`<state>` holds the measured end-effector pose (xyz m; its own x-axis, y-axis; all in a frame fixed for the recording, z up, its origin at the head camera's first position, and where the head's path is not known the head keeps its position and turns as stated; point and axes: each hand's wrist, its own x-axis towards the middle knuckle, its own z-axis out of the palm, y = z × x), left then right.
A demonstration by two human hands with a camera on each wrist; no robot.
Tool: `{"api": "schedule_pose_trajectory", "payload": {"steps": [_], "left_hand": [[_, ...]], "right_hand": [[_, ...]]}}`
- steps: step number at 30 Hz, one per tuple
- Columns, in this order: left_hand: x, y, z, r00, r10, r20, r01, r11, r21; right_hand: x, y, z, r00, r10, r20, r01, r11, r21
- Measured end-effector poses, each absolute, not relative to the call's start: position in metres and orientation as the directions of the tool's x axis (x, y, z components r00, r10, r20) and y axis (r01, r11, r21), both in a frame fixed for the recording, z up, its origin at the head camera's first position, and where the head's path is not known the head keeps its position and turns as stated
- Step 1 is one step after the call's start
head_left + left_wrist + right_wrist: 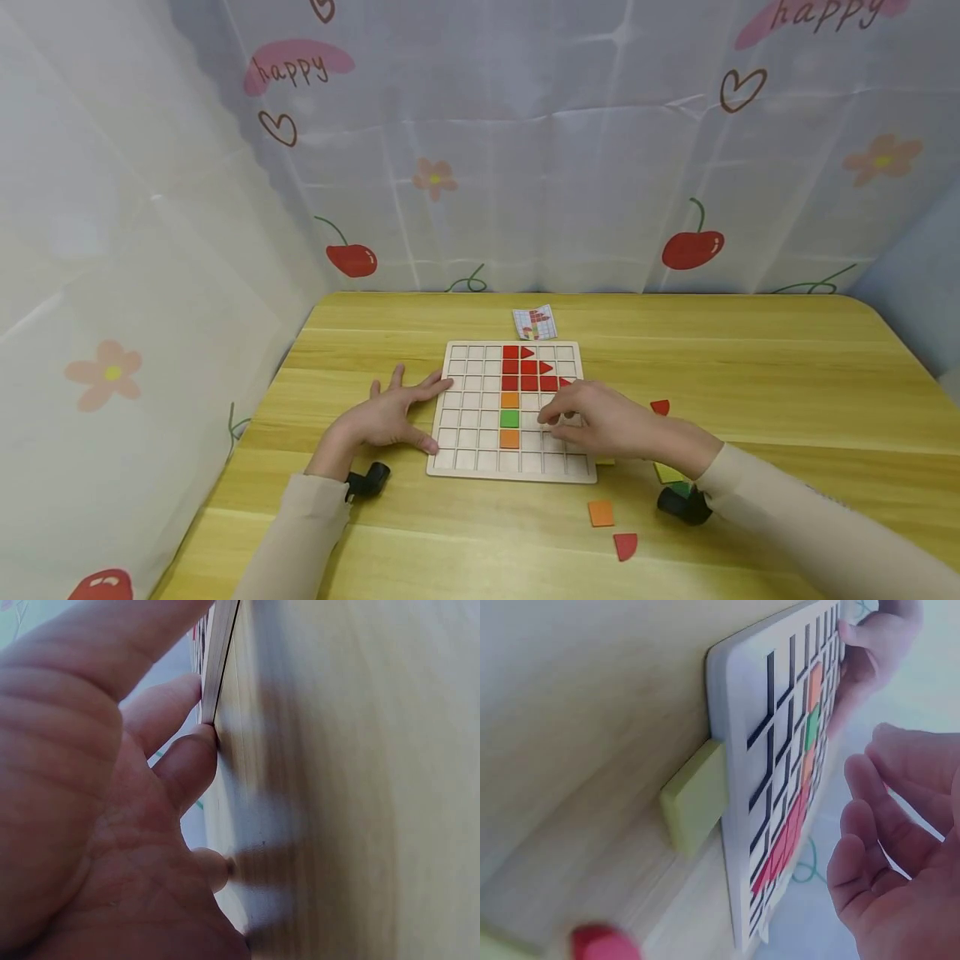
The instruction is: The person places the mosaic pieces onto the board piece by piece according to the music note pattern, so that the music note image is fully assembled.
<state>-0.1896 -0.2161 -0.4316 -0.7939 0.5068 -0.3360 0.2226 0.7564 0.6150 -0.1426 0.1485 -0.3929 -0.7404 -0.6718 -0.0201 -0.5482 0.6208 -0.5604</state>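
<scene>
A pale wooden grid board [465, 477] lies on the table. My left hand [386, 415] spreads its fingers at the board's left side, with thumb and a fingertip touching the rim. Above the right part of the grid hovers my right hand [600, 417], fingers loosely bent and no piece visible between them in the head view. Set in the grid are red squares [510, 367], red triangles [546, 367] at their right, and below them an orange square [510, 400], a green square [509, 419] and another orange square [509, 439]. The right hand partly hides one red triangle.
A small printed pattern card [535, 322] lies behind the board. Loose pieces lie at the right: an orange square [601, 513], red quarter-circles [626, 547], yellow pieces [667, 473] and a green one. One yellow piece [697, 799] lies against the board's edge. A printed curtain hangs behind the table.
</scene>
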Motion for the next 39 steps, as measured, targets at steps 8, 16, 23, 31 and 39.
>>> {"api": "schedule_pose_trajectory", "payload": {"steps": [8, 16, 23, 31, 39], "left_hand": [[-0.190, -0.216, -0.432, -0.795, 0.505, -0.335, 0.225, 0.759, 0.611], [-0.189, -0.216, -0.432, -0.797, 0.500, -0.340, 0.221, 0.765, 0.605], [-0.190, -0.216, -0.433, -0.801, 0.494, -0.339, 0.218, 0.767, 0.603], [-0.190, -0.216, -0.434, -0.805, 0.487, -0.338, 0.211, 0.768, 0.605], [-0.190, -0.215, -0.433, -0.804, 0.484, -0.346, 0.204, 0.771, 0.604]], "right_hand": [[-0.121, 0.178, -0.389, -0.727, -0.686, -0.034, -0.555, 0.616, -0.559], [-0.101, 0.204, -0.390, -0.685, -0.728, -0.026, -0.597, 0.581, -0.553], [-0.083, 0.216, -0.403, -0.598, -0.800, 0.045, -0.668, 0.467, -0.579], [-0.065, 0.214, -0.419, -0.523, -0.851, 0.046, -0.667, 0.375, -0.644], [-0.059, 0.212, -0.423, -0.493, -0.867, 0.073, -0.745, 0.377, -0.550]]}}
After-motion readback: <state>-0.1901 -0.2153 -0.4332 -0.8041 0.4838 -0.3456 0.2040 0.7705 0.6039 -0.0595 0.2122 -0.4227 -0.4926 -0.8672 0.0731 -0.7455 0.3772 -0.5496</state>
